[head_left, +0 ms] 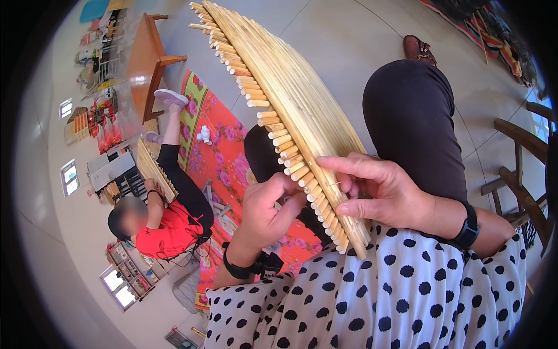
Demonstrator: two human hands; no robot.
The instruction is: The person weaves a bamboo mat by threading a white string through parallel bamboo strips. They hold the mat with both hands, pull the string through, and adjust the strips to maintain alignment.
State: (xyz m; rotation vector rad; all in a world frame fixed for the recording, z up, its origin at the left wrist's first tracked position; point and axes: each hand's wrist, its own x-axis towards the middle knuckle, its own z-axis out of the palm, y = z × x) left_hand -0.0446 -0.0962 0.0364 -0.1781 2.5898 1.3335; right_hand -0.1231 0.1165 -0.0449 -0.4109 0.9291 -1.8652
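Observation:
A panel of pale, straw-coloured plant stalks [290,75] lies tilted over my lap, its long stalks side by side in a top layer. Below them, a second layer of crosswise stalks shows its cut ends [283,141] along the left edge. My left hand [268,212] is closed at these ends, thumb and fingers curled at the near part of the edge; some fingertips are hidden. On top, my right hand [386,192] grips the near end, index finger stretched along a stalk and thumb pressed lower down. A thin sliver, perhaps a needle, shows by its fingers; I cannot make it out.
On the left, another person in a red top [168,232] sits with a similar stalk panel [156,168]. A red floral mat [224,136] covers part of the tiled floor. A wooden table [145,64] stands far left, a wooden chair [523,192] at right, striped cloth [488,29] at far right.

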